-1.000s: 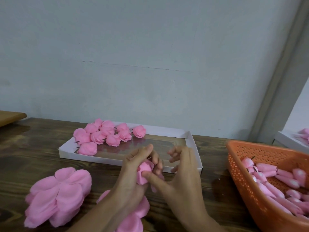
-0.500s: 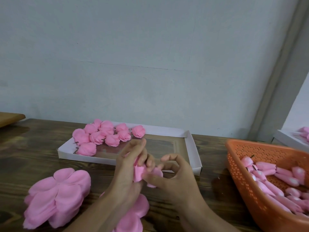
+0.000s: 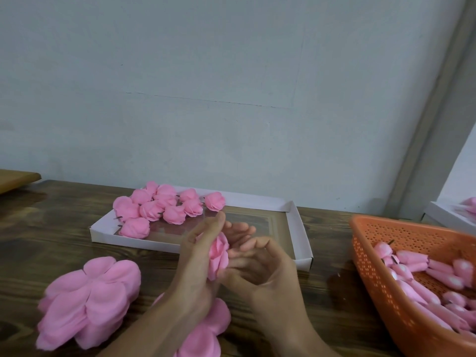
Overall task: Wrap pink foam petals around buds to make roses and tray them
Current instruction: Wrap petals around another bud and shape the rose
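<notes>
Head view. Step in hand: wrapping, judged late in the step.

Left hand (image 3: 195, 256) has its fingers curled round a part-wrapped rose (image 3: 219, 253), held above the bench (image 3: 51, 228) near frame centre. Right hand (image 3: 268, 274) is at its 3 o'clock, fingers loosely curled, tips against the rose's side; whether they pinch a petal, cannot tell.

White cardboard tray (image 3: 301, 233) at 12 o'clock of the hands; finished roses (image 3: 164, 204) bunched in its 10 o'clock corner. Stack of flat petal pieces (image 3: 90, 300) at 8 o'clock; another petal piece (image 3: 206, 328) under the wrists at 6 o'clock. Orange basket (image 3: 373, 266) of buds (image 3: 417, 269) at 3 o'clock.

Next move probably calls for pressing the outer petal closed, then setting the rose beside the others in the tray.
</notes>
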Tool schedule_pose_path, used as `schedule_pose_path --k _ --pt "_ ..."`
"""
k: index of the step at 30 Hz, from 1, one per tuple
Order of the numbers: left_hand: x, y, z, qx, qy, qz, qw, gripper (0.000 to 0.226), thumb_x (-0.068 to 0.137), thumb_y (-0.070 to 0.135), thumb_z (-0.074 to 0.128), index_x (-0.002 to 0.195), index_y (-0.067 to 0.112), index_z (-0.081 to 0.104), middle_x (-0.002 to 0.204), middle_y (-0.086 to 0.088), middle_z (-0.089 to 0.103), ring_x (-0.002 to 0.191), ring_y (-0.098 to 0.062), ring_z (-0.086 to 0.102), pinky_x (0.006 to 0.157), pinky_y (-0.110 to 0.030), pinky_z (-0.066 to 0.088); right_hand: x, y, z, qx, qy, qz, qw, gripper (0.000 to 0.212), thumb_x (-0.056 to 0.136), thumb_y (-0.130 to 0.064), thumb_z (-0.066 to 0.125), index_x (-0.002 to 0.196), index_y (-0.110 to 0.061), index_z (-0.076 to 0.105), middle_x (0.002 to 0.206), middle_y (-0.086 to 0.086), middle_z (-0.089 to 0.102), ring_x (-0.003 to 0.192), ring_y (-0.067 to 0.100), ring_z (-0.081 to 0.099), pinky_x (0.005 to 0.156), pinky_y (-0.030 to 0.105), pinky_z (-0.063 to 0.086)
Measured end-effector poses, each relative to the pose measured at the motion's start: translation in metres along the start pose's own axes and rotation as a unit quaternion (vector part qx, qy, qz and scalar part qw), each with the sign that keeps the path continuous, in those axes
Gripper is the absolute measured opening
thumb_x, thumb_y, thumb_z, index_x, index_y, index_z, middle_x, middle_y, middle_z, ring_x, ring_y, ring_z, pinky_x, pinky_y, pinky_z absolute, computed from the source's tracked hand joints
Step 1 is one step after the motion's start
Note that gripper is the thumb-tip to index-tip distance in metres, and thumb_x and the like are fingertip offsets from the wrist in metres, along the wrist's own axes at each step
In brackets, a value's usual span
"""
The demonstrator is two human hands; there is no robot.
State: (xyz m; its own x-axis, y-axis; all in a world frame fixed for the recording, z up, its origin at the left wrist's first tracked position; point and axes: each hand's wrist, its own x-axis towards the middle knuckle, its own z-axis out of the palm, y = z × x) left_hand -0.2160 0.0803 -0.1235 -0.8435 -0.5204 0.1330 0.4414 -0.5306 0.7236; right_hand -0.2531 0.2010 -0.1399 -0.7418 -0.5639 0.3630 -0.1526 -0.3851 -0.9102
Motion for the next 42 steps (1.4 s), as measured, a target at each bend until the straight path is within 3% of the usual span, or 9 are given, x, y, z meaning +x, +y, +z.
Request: schedule_pose_path --k 4,7,11,15,20,25,33,36,42 --pt "-0.002 -0.001 0.000 0.004 0.014 -0.012 1.000 0.038 0.070 0.045 0.083 0.079 0.010 0.071 0.098 -0.030 0.073 0.091 -0.035 0.078 0.058 -0.032 0.060 -0.002 0.005 0.000 -0.042 -0.012 -0.030 0.999 0.042 0.069 0.017 0.087 0.095 -0.010 0.067 0.102 0.016 0.078 0.085 0.031 0.076 0.079 0.031 0.062" --pt "-0.003 -0.006 0.000 0.001 0.002 -0.006 1.000 0.036 0.076 0.045 0.084 0.071 0.014 0.066 0.082 -0.014 0.071 0.096 -0.035 0.077 0.067 -0.038 0.063 -0.004 0.008 0.000 -0.146 -0.005 -0.086 0.986 0.041 0.067 -0.001 0.091 0.090 -0.028 0.069 0.099 -0.001 0.080 0.082 0.018 0.076 0.081 0.027 0.060" --pt "-0.004 -0.006 0.000 -0.018 0.000 -0.008 1.000 0.040 0.076 0.045 0.079 0.072 0.012 0.057 0.090 -0.015 0.072 0.101 -0.036 0.076 0.076 -0.039 0.065 -0.006 0.008 -0.001 -0.236 0.002 -0.150 0.960 0.037 0.068 -0.020 0.090 0.094 -0.036 0.068 0.101 -0.013 0.079 0.096 0.012 0.076 0.090 0.030 0.058" --pt "-0.003 -0.004 0.004 -0.028 -0.006 0.003 1.000 0.035 0.073 0.045 0.077 0.068 0.012 0.067 0.096 -0.021 0.072 0.100 -0.036 0.076 0.082 -0.037 0.065 -0.007 0.009 -0.002 -0.288 -0.002 -0.225 0.931 0.032 0.073 -0.014 0.090 0.092 -0.029 0.069 0.103 -0.013 0.078 0.103 0.011 0.075 0.090 0.039 0.059" --pt "-0.001 -0.008 0.007 -0.022 0.004 0.018 1.000 0.034 0.070 0.045 0.076 0.072 0.011 0.076 0.083 -0.019 0.072 0.091 -0.038 0.077 0.071 -0.034 0.064 -0.006 0.009 -0.004 -0.342 0.026 -0.323 0.882 0.026 0.075 -0.004 0.091 0.085 -0.020 0.073 0.094 -0.015 0.076 0.094 0.005 0.074 0.080 0.029 0.058" --pt "-0.002 -0.011 0.004 -0.028 0.024 0.003 0.999 0.034 0.069 0.046 0.080 0.069 0.012 0.074 0.082 -0.017 0.071 0.088 -0.034 0.078 0.074 -0.035 0.064 -0.003 0.009 -0.005 -0.365 0.016 -0.387 0.847 0.023 0.077 0.006 0.089 0.085 -0.012 0.078 0.097 -0.010 0.078 0.098 0.006 0.074 0.083 0.027 0.059" --pt "-0.002 -0.012 0.001 -0.071 0.018 -0.051 0.996 0.043 0.073 0.052 0.078 0.064 0.011 0.069 0.071 -0.014 0.068 0.087 -0.037 0.077 0.066 -0.035 0.063 -0.006 0.010 -0.004 -0.373 -0.019 -0.404 0.835 0.024 0.083 -0.002 0.086 0.103 -0.013 0.082 0.118 -0.010 0.077 0.117 0.004 0.070 0.095 0.031 0.059" --pt "-0.001 -0.014 -0.004 -0.083 -0.010 -0.054 0.995 0.046 0.080 0.051 0.077 0.064 0.009 0.066 0.072 -0.016 0.066 0.089 -0.039 0.076 0.071 -0.037 0.063 -0.006 0.010 -0.004 -0.387 -0.018 -0.398 0.832 0.028 0.089 0.003 0.074 0.109 -0.015 0.081 0.124 -0.009 0.075 0.125 0.008 0.066 0.101 0.035 0.056" --pt "-0.005 -0.013 -0.004 -0.086 -0.052 -0.093 0.990 0.054 0.060 0.049 0.098 0.064 0.008 0.063 0.092 -0.018 0.074 0.097 -0.037 0.076 0.077 -0.044 0.062 -0.004 0.004 -0.002 -0.454 0.047 -0.413 0.788 0.021 0.084 -0.007 0.085 0.098 -0.022 0.082 0.107 -0.020 0.076 0.096 0.012 0.060 0.084 0.024 0.050"
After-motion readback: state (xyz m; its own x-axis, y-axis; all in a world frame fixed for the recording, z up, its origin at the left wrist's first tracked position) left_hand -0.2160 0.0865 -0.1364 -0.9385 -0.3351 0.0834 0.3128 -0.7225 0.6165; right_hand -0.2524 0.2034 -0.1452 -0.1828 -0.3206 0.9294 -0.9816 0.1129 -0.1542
